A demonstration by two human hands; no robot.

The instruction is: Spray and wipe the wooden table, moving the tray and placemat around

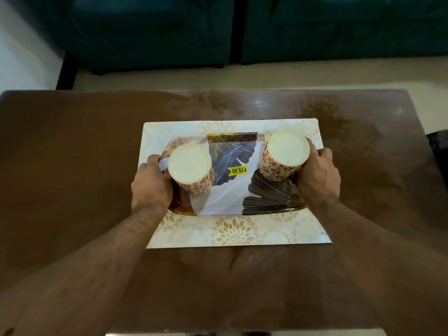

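A leaf-patterned tray (225, 195) with a yellow price sticker sits over a cream placemat (232, 232) with gold flower prints, in the middle of the brown wooden table (72, 166). Two upside-down mugs with red flower patterns stand on the tray, one at the left (190, 168) and one at the right (284, 154). My left hand (151, 183) grips the tray's left end. My right hand (317, 175) grips its right end. The tray's short edges are hidden under my fingers. I cannot tell whether the tray rests on the placemat or is lifted.
Dusty or damp blotches mark the table's far side (315, 110). A dark teal sofa (218, 30) stands beyond the table across a strip of pale floor (242, 77). A dark object (438, 151) shows at the right edge.
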